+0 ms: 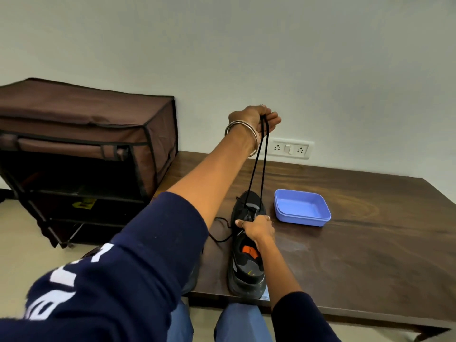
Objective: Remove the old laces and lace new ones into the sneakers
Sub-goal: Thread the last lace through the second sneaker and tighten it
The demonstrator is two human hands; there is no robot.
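Note:
A black sneaker (pixel 246 267) with an orange insole patch stands on the dark wooden table (pixel 357 255), toe pointing away from me. My left hand (pixel 256 119) is raised high above it and grips two strands of a black lace (pixel 259 166) pulled taut up from the shoe's front eyelets. My right hand (pixel 256 228) holds the sneaker down at the tongue and eyelet area, fingers curled over it. Another black lace (pixel 219 230) lies loose on the table to the left of the shoe. A second dark shoe is mostly hidden under my left sleeve.
An empty blue plastic tray (pixel 302 208) sits just right of the sneaker's toe. A brown fabric shoe rack (pixel 86 144) stands on the floor to the left of the table. A wall socket plate (pixel 290 149) is behind the table.

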